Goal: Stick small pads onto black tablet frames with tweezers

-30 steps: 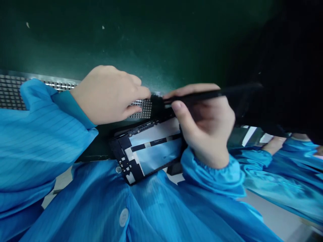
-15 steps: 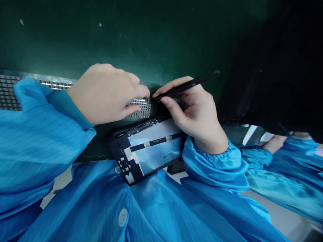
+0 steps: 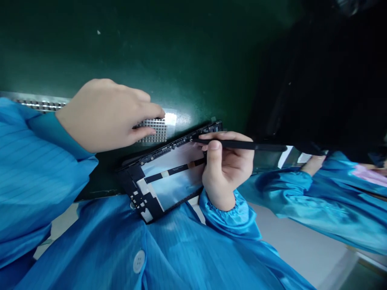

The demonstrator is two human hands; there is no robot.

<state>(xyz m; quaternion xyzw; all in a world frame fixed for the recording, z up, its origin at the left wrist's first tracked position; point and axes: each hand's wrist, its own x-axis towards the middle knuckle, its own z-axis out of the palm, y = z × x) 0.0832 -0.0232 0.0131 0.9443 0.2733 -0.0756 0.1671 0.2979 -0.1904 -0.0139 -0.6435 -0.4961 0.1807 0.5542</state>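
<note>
My right hand [image 3: 228, 171] grips black tweezers [image 3: 242, 144] between thumb and fingers. Their tips meet the long upper edge of an opened tablet-like device [image 3: 173, 187], which has a black frame, a silvery back and a dark strip across it. It lies tilted over the table's front edge, against my blue coat. Whether a part sits in the tips is too small to see. My left hand [image 3: 105, 114] is curled over a clear strip with rows of small grey pads [image 3: 155, 129], thumb and forefinger on its right end; its other fingers are hidden.
The green tabletop [image 3: 181, 52] has a small pale speck [image 3: 98, 32] on it. A large black shape [image 3: 326, 92] fills the right side. At the lower right is another person's blue sleeve [image 3: 287, 193], with a hand [image 3: 313, 164] near it.
My right hand has moved the tweezers from the pad strip's end down to the device's upper edge, and they now lie nearly level. My left hand stays on the strip.
</note>
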